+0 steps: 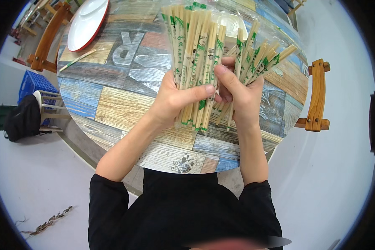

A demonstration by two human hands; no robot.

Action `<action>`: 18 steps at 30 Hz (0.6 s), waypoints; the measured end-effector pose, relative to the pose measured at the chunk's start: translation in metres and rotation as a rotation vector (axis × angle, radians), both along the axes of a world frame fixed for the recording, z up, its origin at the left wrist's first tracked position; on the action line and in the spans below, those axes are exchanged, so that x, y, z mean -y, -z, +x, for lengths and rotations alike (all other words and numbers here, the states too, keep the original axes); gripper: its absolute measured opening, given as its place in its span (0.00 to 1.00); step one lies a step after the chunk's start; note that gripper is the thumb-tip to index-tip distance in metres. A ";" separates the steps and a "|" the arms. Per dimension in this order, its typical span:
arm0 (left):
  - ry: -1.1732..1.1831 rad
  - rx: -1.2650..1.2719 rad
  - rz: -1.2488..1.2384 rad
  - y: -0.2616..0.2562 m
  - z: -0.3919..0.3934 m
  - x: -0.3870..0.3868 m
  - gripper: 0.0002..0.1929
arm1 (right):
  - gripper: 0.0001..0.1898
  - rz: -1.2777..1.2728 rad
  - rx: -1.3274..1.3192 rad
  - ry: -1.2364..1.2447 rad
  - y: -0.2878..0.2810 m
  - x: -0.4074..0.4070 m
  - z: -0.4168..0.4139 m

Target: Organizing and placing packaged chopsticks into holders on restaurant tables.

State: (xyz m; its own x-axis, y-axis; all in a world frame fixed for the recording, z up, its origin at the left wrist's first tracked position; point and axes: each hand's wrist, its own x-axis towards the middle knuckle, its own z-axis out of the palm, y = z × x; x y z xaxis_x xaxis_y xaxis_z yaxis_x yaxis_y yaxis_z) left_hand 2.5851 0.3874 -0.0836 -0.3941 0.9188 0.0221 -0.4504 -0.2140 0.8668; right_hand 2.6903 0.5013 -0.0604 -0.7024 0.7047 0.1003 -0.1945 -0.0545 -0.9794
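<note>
My left hand (pixel 181 97) grips a thick bundle of wrapped bamboo chopsticks (pixel 197 53), its thumb laid across the front. The clear sleeves carry green bamboo prints and writing. In my right hand (pixel 242 90) is a second bundle of wrapped chopsticks (pixel 259 59), fanned out to the upper right. My right thumb tip touches the near edge of the left bundle. Both bundles are held over the round wood-print table (pixel 125 103), tops pointing away from me. Behind them, partly hidden, sits a pale open container (pixel 231 23).
A white divided plate with a red rim (pixel 87 23) lies at the far left, with a single wrapped chopstick pair (pixel 78 60) nearby. Wooden chairs (pixel 317 95) stand around the table. A black bag (pixel 23 117) hangs on a chair beside a blue crate (pixel 37 86).
</note>
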 end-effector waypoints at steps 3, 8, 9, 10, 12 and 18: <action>-0.005 0.053 0.014 0.000 -0.001 -0.001 0.31 | 0.11 -0.028 -0.007 0.004 0.000 0.003 -0.001; -0.034 0.009 -0.082 0.003 -0.003 0.004 0.25 | 0.08 -0.116 -0.058 0.030 0.012 -0.005 0.001; -0.033 0.009 -0.082 0.002 -0.003 0.004 0.25 | 0.07 -0.156 -0.157 -0.028 0.017 -0.010 -0.001; -0.042 0.016 -0.080 0.001 -0.002 0.004 0.25 | 0.07 -0.195 -0.256 -0.086 0.019 -0.012 -0.002; -0.048 0.024 -0.078 0.000 -0.001 0.004 0.24 | 0.07 -0.161 -0.213 -0.003 0.014 -0.006 -0.001; -0.051 0.079 -0.020 0.003 -0.002 0.003 0.17 | 0.10 -0.094 -0.130 0.020 0.003 -0.004 0.003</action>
